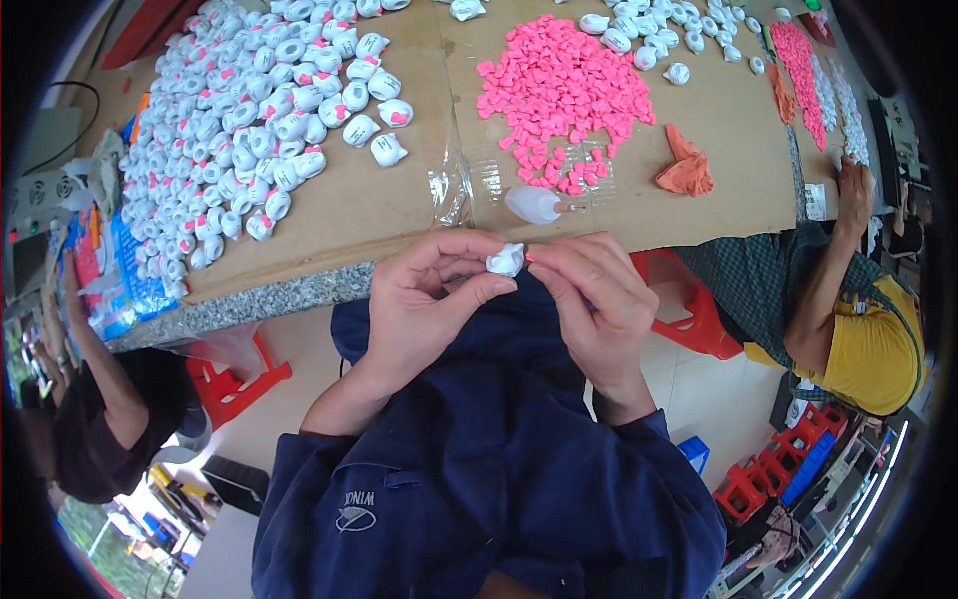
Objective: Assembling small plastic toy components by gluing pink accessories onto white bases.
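At the table's near edge, my left hand (429, 295) pinches a small white cat-shaped toy head (506, 261) between thumb and forefinger. My right hand (597, 295) is closed close beside it, a tiny pink bow (530, 257) showing at the thumb and fingertip. Whether the bow touches the head is too small to tell. Just beyond my hands lies a translucent squeeze bottle (532, 205) with a thin tip pointing right. Past the bottle spreads a heap of pink bows (574, 85). Many white toy heads (249, 120), some with pink bows on them, cover the left side.
Brown cardboard (399, 215) covers the stone-edged table (269, 311). A crumpled orange piece (687, 170) lies right of the bows. More white heads (654, 30) sit at the far right. Co-workers sit at the left (110, 409) and right (868, 339), near red stools (699, 324).
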{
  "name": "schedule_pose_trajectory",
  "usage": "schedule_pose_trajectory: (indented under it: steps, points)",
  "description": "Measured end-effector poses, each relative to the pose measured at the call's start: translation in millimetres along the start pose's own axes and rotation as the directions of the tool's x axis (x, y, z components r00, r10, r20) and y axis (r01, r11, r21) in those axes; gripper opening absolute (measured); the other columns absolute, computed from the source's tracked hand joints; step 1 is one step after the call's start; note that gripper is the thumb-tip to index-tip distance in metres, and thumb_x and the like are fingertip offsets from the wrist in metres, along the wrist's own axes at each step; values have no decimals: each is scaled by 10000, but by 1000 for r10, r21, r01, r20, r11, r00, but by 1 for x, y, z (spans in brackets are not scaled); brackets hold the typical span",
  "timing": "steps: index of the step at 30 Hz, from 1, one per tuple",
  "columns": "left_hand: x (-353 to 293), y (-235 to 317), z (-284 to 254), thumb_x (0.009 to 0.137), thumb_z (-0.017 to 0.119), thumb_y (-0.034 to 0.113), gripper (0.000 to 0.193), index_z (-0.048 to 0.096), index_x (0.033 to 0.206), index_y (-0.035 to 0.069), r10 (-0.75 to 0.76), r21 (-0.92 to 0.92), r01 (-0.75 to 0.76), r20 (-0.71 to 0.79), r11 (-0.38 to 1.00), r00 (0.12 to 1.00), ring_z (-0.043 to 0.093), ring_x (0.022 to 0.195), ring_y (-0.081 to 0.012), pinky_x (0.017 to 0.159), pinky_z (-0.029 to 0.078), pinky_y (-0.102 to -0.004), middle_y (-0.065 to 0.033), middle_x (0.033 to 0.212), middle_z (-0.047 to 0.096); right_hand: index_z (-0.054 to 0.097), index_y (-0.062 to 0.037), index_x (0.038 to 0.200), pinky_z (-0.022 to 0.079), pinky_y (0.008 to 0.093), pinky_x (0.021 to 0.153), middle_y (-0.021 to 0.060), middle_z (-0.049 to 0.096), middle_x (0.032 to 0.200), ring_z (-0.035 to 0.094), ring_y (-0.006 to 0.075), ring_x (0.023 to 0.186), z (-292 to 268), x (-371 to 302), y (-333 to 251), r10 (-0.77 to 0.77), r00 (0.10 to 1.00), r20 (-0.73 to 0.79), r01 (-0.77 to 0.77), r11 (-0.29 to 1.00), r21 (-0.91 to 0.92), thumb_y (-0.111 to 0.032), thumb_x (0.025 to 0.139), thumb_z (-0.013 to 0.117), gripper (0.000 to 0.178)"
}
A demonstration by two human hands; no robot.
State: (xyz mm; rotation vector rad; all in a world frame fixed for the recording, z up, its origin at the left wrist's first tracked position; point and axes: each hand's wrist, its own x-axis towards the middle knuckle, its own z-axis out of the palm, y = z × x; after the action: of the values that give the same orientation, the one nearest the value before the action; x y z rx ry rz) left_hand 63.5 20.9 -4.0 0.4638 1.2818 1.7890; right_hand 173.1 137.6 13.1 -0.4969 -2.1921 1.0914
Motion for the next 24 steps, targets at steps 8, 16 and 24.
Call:
schedule_pose_trajectory:
  steps: [8,16,24]
  points:
    - [-3,-2,-1,721,625,-112,250,558,960,-82,121,317,-117,6,941,993,606,856,-200,765,524,-291,-150,971,573,640,12,866,445,292,620,98,599,785,549,238,711,11,-6,-9,-79,997,-15,74,973,-217,66,674,644,200]
    - [-3,-1,-6,709,632,-113,217,603,917,-58,147,313,-152,41,938,988,597,873,-201,771,517,-283,-168,990,574,641,19,872,433,270,613,86,612,758,552,203,699,-2,-2,-6,98,993,58,-98,995,6,59,675,651,201]
    - [0,2,-6,707,643,-91,200,630,899,-38,183,299,-217,135,929,974,595,868,-203,752,494,-279,-167,952,609,636,15,787,405,242,587,65,603,726,531,141,680,-6,0,7,184,967,177,-223,946,234,33,660,688,139]
